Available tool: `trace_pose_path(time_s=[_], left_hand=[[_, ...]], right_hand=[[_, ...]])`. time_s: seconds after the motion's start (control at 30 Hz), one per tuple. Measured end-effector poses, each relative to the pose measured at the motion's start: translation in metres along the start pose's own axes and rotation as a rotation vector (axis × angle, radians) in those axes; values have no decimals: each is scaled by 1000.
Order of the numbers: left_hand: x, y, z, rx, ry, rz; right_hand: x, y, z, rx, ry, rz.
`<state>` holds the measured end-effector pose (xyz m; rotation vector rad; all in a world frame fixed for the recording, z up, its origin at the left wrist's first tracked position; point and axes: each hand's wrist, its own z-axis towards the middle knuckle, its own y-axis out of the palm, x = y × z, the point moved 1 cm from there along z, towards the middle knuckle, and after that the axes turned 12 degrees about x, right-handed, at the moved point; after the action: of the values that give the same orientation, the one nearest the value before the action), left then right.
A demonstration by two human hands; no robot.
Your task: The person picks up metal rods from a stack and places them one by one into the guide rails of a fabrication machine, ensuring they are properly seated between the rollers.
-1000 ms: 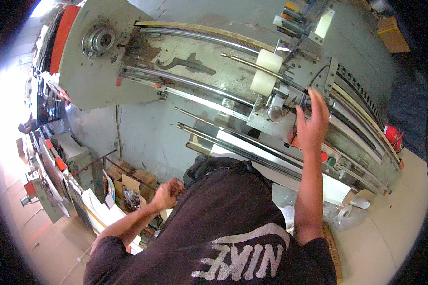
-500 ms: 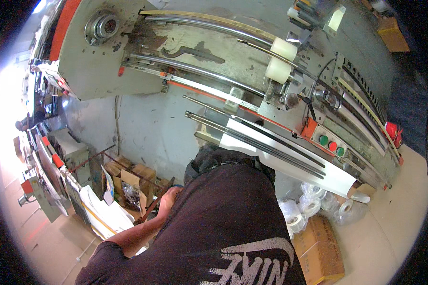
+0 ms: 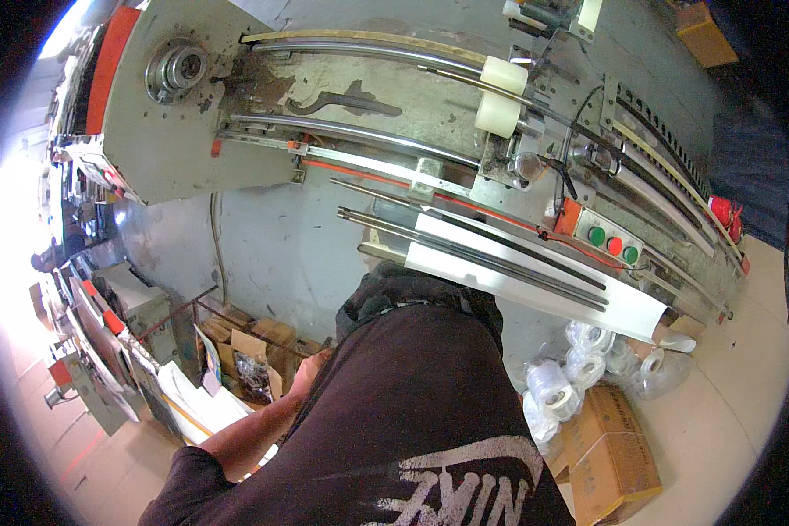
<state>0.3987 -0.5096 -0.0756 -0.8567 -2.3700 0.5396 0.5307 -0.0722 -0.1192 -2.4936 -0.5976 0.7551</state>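
Observation:
My left hand [image 3: 309, 369] hangs low beside my dark shirt [image 3: 386, 386], with its fingers mostly hidden by my body. What it holds, if anything, cannot be made out. Nearest to it are an opened cardboard box [image 3: 252, 346] with dark small stuff inside and a thin rusty rail [image 3: 174, 317]. My right hand is out of sight. In front of me stands a long grey machine with steel shafts [image 3: 359, 130] and a white roller [image 3: 501, 96]. Several thin metal rods [image 3: 473, 254] lie along a white panel [image 3: 535, 285] just ahead of my waist.
A button box [image 3: 613, 245] with green and red buttons sits on the machine's near side. Clear-wrapped rolls [image 3: 557, 386] and a strapped carton [image 3: 614, 447] are on the floor at the right. White sheets [image 3: 188, 399] lean at the left.
The view has shifted slightly, so the machine sits a little further left. My left hand stays low by my side, and its fingers are more hidden now.

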Motion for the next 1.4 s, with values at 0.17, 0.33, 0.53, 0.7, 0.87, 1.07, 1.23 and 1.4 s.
trace_pose_path(time_s=[0.17,0.33,0.53,0.7,0.87,1.07,1.23,1.4], left_hand=[[2,-9,2,-110,-9,-68],[-18,-12,0,-239,15,-319],[10,-30,14,-519,159,-503],[48,-29,18,-557,193,-516],[1,-5,33,-559,-138,-656],[-45,7,51,-684,102,-839],[-15,21,60,-733,-161,-836],[-3,27,63,-280,-95,-898]], right_hand=[[22,11,15,-146,-122,-212],[39,10,26,-156,-67,-160],[42,2,29,-107,-13,-55],[52,-9,36,-103,20,-19],[76,-16,40,-151,79,30],[117,-33,60,-219,123,186],[137,-52,91,-502,71,481],[20,-103,87,-655,-24,638]])
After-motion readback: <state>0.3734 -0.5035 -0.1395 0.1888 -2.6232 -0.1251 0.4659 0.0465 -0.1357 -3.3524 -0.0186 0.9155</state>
